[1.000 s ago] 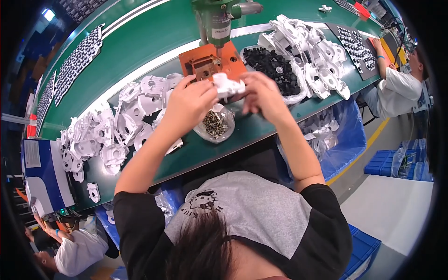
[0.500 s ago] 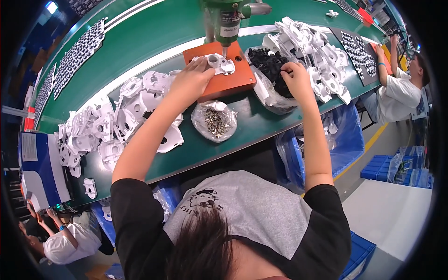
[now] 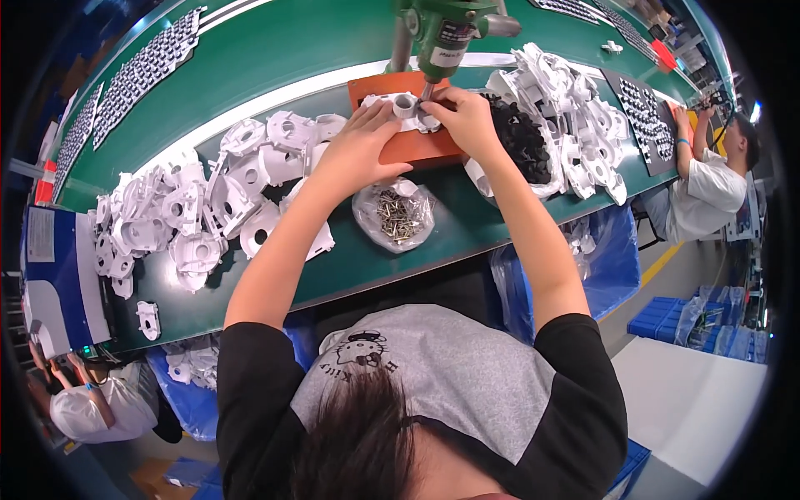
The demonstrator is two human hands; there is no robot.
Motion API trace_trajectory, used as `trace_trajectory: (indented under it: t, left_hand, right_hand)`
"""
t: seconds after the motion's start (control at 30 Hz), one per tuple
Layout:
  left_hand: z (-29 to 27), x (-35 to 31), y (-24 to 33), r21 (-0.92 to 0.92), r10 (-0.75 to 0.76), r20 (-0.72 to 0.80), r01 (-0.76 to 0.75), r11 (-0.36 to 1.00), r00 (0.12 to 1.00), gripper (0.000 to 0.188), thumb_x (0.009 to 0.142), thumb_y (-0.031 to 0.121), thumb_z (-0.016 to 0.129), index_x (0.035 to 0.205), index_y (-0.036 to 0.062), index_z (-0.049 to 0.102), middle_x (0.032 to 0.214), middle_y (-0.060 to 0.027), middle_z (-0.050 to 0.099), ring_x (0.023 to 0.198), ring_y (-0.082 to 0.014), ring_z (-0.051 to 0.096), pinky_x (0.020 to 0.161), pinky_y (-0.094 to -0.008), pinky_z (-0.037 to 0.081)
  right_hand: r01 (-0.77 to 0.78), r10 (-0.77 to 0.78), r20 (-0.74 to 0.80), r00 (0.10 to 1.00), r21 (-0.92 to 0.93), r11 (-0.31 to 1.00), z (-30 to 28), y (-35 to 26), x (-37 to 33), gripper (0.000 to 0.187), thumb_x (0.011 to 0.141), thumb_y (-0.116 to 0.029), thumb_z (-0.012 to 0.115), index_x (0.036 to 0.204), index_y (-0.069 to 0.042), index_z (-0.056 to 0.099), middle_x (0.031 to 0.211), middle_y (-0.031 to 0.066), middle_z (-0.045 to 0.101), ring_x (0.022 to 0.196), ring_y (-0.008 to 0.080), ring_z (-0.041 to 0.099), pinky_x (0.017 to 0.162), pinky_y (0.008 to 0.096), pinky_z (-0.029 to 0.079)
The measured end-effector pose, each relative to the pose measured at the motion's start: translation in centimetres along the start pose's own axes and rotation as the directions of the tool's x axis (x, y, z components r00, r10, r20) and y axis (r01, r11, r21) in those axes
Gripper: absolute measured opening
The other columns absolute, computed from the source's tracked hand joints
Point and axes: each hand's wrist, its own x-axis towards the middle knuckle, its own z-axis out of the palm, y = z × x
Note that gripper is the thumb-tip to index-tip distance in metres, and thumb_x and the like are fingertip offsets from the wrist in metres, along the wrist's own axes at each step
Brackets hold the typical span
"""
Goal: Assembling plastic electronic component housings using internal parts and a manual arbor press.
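Observation:
A white plastic housing [image 3: 404, 104] lies on the orange fixture block [image 3: 417, 150], under the tip of a green drill-press-like machine [image 3: 446, 42]. My left hand [image 3: 362, 146] rests over the housing's left end, fingers stretched out and thumb apart. At the housing's right side, my right hand [image 3: 467, 121] is closed in a pinch beside the machine's tip. A small dark piece shows at its fingertips, mostly hidden by them. Right of this hand is a bag of small black parts [image 3: 521, 142]. Below the block sits a clear bag of metal screws or pins [image 3: 398, 218].
White housings are heaped at the left [image 3: 196, 208] and right [image 3: 583, 125] of the green table [image 3: 367, 271]. A single white piece [image 3: 148, 321] lies near its left end. Blue lined bins [image 3: 600, 258] stand below the edge. Co-workers [image 3: 708, 183] sit at both sides.
My right hand has moved left from the bag of black parts to the housing under the machine's tip. My left hand stays on the housing. The whole view has shifted slightly.

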Motion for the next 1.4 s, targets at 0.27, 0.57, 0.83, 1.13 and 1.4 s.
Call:
trace_trajectory:
  t: [0.27,0.57,0.83,1.13,1.4]
  left_hand:
    - [-0.2,0.4,0.3,0.015,-0.047,-0.013,0.048,0.999,0.999,0.058,0.068,0.035,0.074,0.112,0.0028,0.053,0.134,-0.0192,0.042,0.126,-0.0381,0.036,0.105,-0.0434,0.031]
    - [0.4,0.2,0.0,-0.009,0.006,-0.06,-0.007,1.0,0.998,0.057,0.066,0.03,0.075,0.114,0.0068,0.054,0.131,-0.0168,0.045,0.123,-0.0356,0.04,0.102,-0.0423,0.034]
    - [0.2,-0.2,0.0,0.021,-0.031,-0.064,0.032,0.999,0.997,0.058,0.065,0.03,0.076,0.113,0.0052,0.055,0.13,-0.0166,0.046,0.121,-0.0347,0.041,0.101,-0.042,0.036]
    - [0.2,0.0,0.1,0.016,-0.023,-0.078,0.024,1.0,0.997,0.058,0.064,0.032,0.076,0.111,0.0042,0.056,0.129,-0.0171,0.047,0.119,-0.034,0.043,0.099,-0.0412,0.037]
    - [0.4,0.1,0.0,0.043,0.014,-0.152,-0.008,0.999,0.988,0.055,0.06,0.031,0.078,0.104,0.0037,0.058,0.121,-0.0158,0.052,0.114,-0.0318,0.047,0.097,-0.0399,0.038]
  right_hand:
    - [0.361,-0.375,-0.012,0.927,-0.247,0.899,1.1,0.4,0.2,0.012,0.073,-0.01,0.067,0.082,-0.001,0.066,0.083,0.0112,0.065,0.081,0.0268,0.061,0.071,0.0328,0.049]
    - [0.534,-0.549,0.156,0.821,-0.548,0.643,0.9,-0.9,-0.8,0.012,0.074,-0.013,0.065,0.074,-0.002,0.064,0.086,0.0071,0.066,0.081,0.026,0.056,0.074,0.0387,0.046]
    - [0.434,-0.358,0.266,0.895,-0.335,0.836,1.6,-5.1,-6.9,0.013,0.066,-0.001,0.068,0.076,-0.005,0.061,0.084,0.0067,0.059,0.082,0.0268,0.052,0.075,0.0362,0.043]
    - [0.543,-0.241,0.567,0.788,-0.454,0.706,5.3,-4.3,-11.5,0.008,0.071,-0.014,0.062,0.072,-0.005,0.062,0.079,0.0076,0.054,0.082,0.0248,0.051,0.076,0.0352,0.044]
    - [0.497,-0.226,0.579,0.783,-0.364,0.787,5.2,-4.1,-10.8,0.008,0.072,-0.009,0.061,0.076,-0.002,0.06,0.081,0.0111,0.054,0.081,0.0269,0.054,0.074,0.0363,0.047]
